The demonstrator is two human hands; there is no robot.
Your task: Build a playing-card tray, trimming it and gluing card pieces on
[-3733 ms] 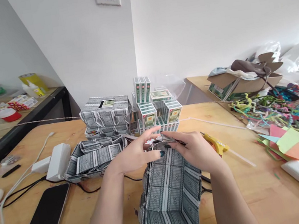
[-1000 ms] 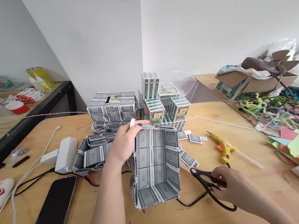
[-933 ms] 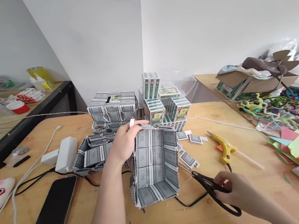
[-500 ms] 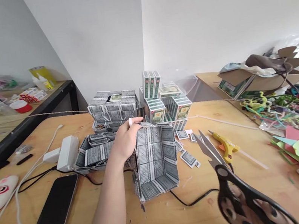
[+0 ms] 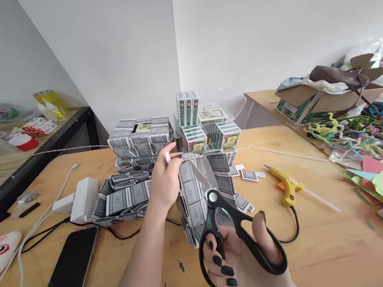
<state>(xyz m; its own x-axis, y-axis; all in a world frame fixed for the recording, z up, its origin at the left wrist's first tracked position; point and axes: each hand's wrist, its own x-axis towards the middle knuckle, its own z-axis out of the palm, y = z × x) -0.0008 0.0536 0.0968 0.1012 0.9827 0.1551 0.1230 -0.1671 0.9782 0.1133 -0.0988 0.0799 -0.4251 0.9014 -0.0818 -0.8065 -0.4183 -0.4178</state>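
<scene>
Two tapered metal blades before a patterned card box

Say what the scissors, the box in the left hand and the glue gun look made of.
Scissors: blades apparently steel, being grey and shiny; handles smooth black, probably plastic.
Box: seemingly paper playing cards, given the repeated printed card backs; finish hard to tell.
Glue gun: likely hard plastic, from its even yellow, moulded-looking body.

The right hand holds black-handled scissors, blades parted, in front of a card-covered box. The left hand grips the box's upper edge. A yellow glue gun lies on the table near loose cards
</scene>
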